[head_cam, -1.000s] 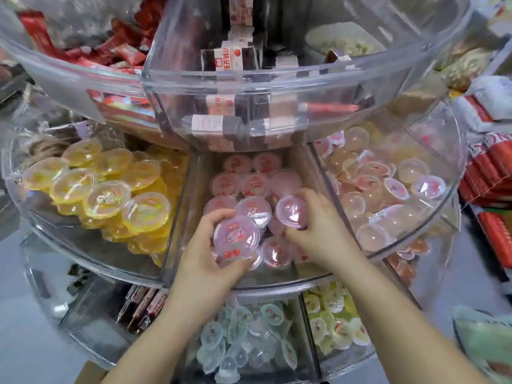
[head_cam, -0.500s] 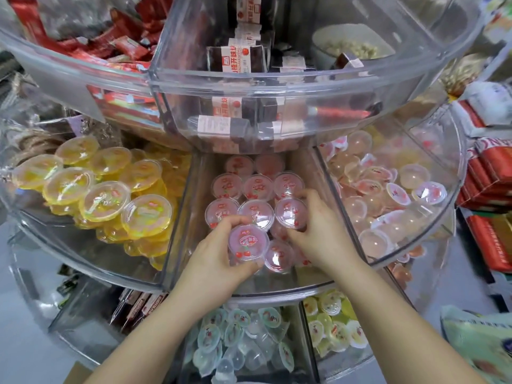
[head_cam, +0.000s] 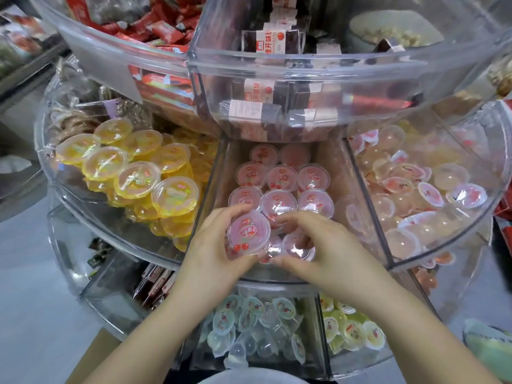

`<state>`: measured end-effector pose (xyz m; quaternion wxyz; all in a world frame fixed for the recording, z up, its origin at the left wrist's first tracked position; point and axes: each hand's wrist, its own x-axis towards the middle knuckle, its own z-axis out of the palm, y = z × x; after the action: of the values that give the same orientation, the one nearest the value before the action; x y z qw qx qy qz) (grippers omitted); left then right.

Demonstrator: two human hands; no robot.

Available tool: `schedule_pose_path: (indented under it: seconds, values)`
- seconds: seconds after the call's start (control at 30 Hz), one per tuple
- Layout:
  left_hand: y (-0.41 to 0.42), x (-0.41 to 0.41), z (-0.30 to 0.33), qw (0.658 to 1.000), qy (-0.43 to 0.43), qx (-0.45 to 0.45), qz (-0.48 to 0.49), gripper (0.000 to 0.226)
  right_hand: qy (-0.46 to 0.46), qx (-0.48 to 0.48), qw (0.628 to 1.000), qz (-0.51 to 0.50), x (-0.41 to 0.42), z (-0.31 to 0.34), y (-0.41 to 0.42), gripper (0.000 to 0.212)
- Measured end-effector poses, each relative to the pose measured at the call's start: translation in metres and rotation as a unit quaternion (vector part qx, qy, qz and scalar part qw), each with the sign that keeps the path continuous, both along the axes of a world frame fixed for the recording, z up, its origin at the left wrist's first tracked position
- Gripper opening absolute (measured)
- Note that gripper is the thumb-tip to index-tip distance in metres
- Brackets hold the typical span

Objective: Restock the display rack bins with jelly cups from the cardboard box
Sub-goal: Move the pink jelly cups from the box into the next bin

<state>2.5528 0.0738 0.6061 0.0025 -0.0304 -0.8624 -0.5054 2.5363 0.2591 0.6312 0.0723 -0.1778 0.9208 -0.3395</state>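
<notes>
Hands: left [head_cam: 213, 261] grips pink jelly cup [head_cam: 248, 232], right [head_cam: 318, 253] curled over clear rack bin [head_cam: 210, 195].

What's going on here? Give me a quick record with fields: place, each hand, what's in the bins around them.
place: clear tiered display rack
left hand: holds a pink jelly cup over the middle bin
right hand: fingers curled on a cup at the bin's front
middle bin: pink cups in rows
left bin: yellow cups
right bin: pale peach cups
bin below: bluish cups
</notes>
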Motion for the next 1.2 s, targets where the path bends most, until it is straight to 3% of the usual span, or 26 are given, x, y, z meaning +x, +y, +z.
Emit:
schedule_pose_path:
  seconds: [0.1,0.27,0.4,0.63,0.73,0.83,0.87,0.93,1.07,1.2]
  values:
    - [-0.004,0.005,0.002,1.000,0.008,-0.018,0.003,0.063,-0.009,0.029,0.997,0.072,-0.011,-0.013,-0.024,0.053]
    - [-0.011,0.014,0.006,0.993,-0.025,-0.113,-0.021,0.074,-0.028,0.027,0.997,0.073,-0.023,-0.028,-0.039,0.049]
    - [-0.010,0.023,0.007,0.980,0.026,-0.200,0.002,0.063,-0.035,0.043,0.996,0.065,-0.028,-0.033,-0.043,0.049]
    - [-0.006,0.026,0.004,0.969,0.004,-0.247,0.007,0.046,-0.088,0.018,0.994,0.068,-0.029,-0.031,-0.049,0.027]
    - [-0.002,0.024,0.006,0.958,-0.026,-0.285,0.011,0.048,-0.097,0.006,0.993,0.067,-0.027,-0.030,-0.048,0.006]
    - [-0.004,0.019,0.008,0.960,-0.021,-0.278,0.023,0.045,-0.087,0.009,0.994,0.069,-0.027,-0.030,-0.048,0.029]
    - [-0.005,0.018,0.009,0.962,-0.017,-0.273,0.026,0.044,-0.093,0.008,0.993,0.072,-0.028,-0.029,-0.049,0.028]
    - [-0.006,0.018,0.009,0.966,-0.003,-0.257,0.029,0.041,-0.119,0.019,0.990,0.073,-0.029,-0.030,-0.049,0.005]
    - [-0.008,0.025,0.011,0.979,0.039,-0.199,0.029,0.033,-0.118,0.040,0.991,0.053,-0.027,-0.029,-0.038,0.028]
    - [-0.019,0.043,0.012,0.981,0.088,-0.169,0.025,0.027,-0.076,0.029,0.997,0.005,-0.018,-0.017,-0.015,0.016]
